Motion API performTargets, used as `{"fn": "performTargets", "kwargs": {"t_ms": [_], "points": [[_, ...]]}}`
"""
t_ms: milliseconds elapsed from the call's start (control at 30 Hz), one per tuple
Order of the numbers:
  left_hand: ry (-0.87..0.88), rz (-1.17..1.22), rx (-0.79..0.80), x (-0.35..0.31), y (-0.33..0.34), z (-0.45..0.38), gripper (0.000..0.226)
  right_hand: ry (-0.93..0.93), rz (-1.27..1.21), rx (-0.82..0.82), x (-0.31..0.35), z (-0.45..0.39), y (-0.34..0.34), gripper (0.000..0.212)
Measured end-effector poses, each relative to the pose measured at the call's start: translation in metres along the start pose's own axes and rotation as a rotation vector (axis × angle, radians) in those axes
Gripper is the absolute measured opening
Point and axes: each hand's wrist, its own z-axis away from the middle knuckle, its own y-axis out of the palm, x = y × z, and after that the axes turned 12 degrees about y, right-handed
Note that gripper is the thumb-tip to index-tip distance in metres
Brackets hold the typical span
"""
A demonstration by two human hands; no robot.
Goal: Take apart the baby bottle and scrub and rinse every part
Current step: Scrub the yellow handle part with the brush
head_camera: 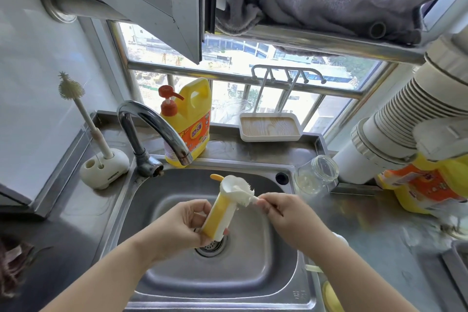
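Note:
Over the steel sink (157, 213) my left hand (181, 225) grips a yellow and white bottle part (219, 215), tilted with its white rim upward and a small yellow tab at the top. My right hand (283, 213) pinches the handle of a small white brush (243, 191), whose bristles lie against the rim of that part. The clear bottle body (316, 176) lies on its side on the counter to the right of the sink, apart from both hands.
The faucet (157, 124) arches over the sink's back left, with no water running. A yellow detergent bottle (190, 124) stands behind it. A long brush in a white holder (103, 170) stands at left. A white tray (270, 127) sits by the window; stacked cups (405, 119) crowd the right.

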Motion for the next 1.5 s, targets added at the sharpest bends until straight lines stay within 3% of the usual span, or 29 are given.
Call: {"fn": "performTargets", "kwargs": {"t_ms": [133, 500, 633, 733, 800, 867, 967, 1133, 1267, 1400, 1500], "points": [[0.021, -0.13, -0.052, -0.001, 0.005, -0.003, 0.04, -0.062, -0.01, 0.037, 0.009, 0.004, 0.003, 0.034], [0.094, 0.034, -0.167, 0.005, 0.006, -0.003, 0.03, 0.03, -0.036, -0.034, -0.004, 0.005, 0.009, 0.023], [0.131, 0.05, -0.178, 0.007, 0.005, -0.004, 0.027, -0.044, -0.034, -0.018, 0.005, 0.009, 0.011, 0.034], [0.125, 0.034, -0.173, 0.009, 0.005, -0.005, 0.015, 0.034, -0.03, -0.079, -0.004, 0.005, 0.007, 0.029], [0.127, 0.044, -0.193, 0.008, 0.005, -0.006, 0.01, -0.024, -0.064, -0.042, 0.002, 0.008, 0.009, 0.032], [0.13, 0.075, -0.205, 0.006, 0.005, -0.006, 0.016, -0.089, -0.048, 0.0, 0.012, 0.012, 0.01, 0.042], [0.122, 0.121, -0.22, 0.004, 0.005, -0.004, 0.029, -0.006, -0.034, -0.072, 0.004, 0.002, 0.007, 0.041], [0.104, 0.195, -0.257, 0.004, 0.002, -0.003, 0.025, -0.077, -0.044, -0.042, 0.009, 0.008, 0.013, 0.047], [0.092, 0.232, -0.288, 0.006, 0.002, -0.003, 0.023, -0.01, -0.079, -0.114, -0.001, 0.001, 0.011, 0.038], [0.063, 0.384, -0.316, 0.004, 0.003, -0.006, 0.019, -0.105, -0.056, -0.078, 0.012, 0.006, 0.013, 0.046], [0.076, 0.434, -0.312, 0.002, 0.004, -0.005, 0.022, -0.02, -0.063, -0.105, 0.002, 0.0, 0.007, 0.043]]}}
